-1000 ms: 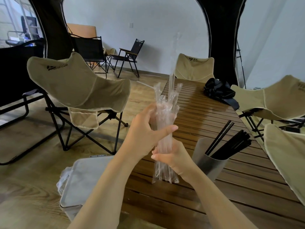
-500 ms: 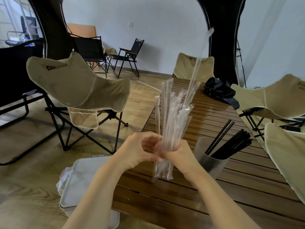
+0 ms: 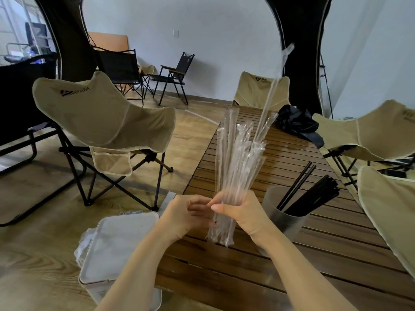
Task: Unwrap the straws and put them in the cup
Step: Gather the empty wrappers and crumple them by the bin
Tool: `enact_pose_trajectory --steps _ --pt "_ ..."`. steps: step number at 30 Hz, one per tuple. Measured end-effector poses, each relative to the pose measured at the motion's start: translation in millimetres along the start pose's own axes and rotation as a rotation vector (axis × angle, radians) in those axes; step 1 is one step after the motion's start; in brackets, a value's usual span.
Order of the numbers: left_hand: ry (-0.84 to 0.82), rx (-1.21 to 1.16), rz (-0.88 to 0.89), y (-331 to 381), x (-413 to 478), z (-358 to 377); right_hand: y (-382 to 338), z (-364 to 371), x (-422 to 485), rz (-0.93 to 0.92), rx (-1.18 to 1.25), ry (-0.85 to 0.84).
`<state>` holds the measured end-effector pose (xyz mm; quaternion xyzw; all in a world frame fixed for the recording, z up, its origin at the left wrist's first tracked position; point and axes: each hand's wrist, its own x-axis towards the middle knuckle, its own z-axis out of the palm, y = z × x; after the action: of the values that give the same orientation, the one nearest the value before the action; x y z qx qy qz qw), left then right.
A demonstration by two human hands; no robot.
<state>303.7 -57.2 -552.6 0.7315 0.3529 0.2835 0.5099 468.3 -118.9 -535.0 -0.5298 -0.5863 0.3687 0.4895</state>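
My right hand [image 3: 241, 213] grips a bundle of clear plastic wrappers [image 3: 238, 158] upright above the wooden slat table [image 3: 258, 261]. One long wrapper [image 3: 272, 86] sticks up well above the rest. My left hand [image 3: 186, 215] is curled against the bundle's lower left side, fingertips touching it below my right thumb. Whether straws remain inside the wrappers I cannot tell. Right of my hands stands a frosted grey cup [image 3: 281, 217] holding several black straws [image 3: 314, 194] that lean to the right.
A white lidded bin [image 3: 114, 243] with a plastic liner stands on the floor at the table's left corner. Beige folding chairs [image 3: 101, 113] surround the table. A black bag [image 3: 296, 122] lies at the table's far end.
The bundle has fanned out taller, one long wrapper now standing high above it. My left hand dropped from the bundle's upper part to its lower left side, next to my right hand.
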Motion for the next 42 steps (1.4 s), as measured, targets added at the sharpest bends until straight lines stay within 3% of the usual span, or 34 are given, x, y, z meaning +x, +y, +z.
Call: enact_pose_trajectory --steps 21,26,29,37,40,42 --pt "0.067 0.025 -0.04 -7 -1 -6 0 -1 1 0.0 -0.046 0.039" --pt "0.038 0.063 -0.046 -7 0 -7 3 3 2 0.013 -0.053 0.021" --pt "-0.041 0.072 -0.114 -9 0 -5 3 6 4 0.035 -0.066 0.1" --pt "-0.294 0.086 -0.242 -16 -3 10 3 15 14 0.141 0.16 0.251" --pt "-0.272 0.082 -0.227 -21 -5 2 -1 14 18 0.163 0.248 0.308" --pt "-0.144 0.079 -0.197 -23 -5 -5 -2 15 21 0.181 0.371 0.346"
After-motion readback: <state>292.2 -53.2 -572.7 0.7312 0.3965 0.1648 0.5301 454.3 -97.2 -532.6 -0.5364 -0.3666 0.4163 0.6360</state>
